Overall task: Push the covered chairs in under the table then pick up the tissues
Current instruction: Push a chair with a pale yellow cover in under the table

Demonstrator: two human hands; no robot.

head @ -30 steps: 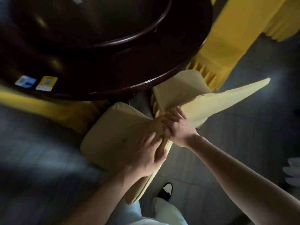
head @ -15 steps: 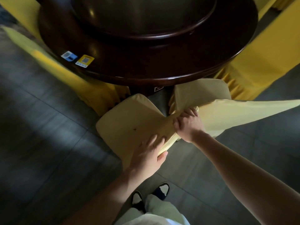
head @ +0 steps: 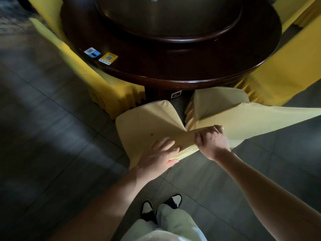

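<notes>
A person is standing at the near edge of a round dark-brown wooden table [head: 173,66] that is carrying a raised round turntable [head: 166,18] at its middle. Two pale-yellow fabric-covered chairs are meeting back to back in front of the person: the left covered chair [head: 147,122] is sitting clear of the table's near edge, while the right covered chair [head: 217,101] is tucking its seat just under that edge. The left hand [head: 159,157] is lying with fingers spread flat on the left chair's cover, its thumb hooking under the top of the backrest. The right hand [head: 212,141] is closing its fingers around the top of the backrest where the two covers are touching. Brighter yellow covered chairs [head: 278,70] are standing at the table's left and right edges. A blue sticker [head: 92,52] and a yellow sticker [head: 108,58] are lying near the table's left edge. No tissues are showing in this view. Black-and-white shoes [head: 161,206] are resting on the grey tiled floor [head: 52,136].
</notes>
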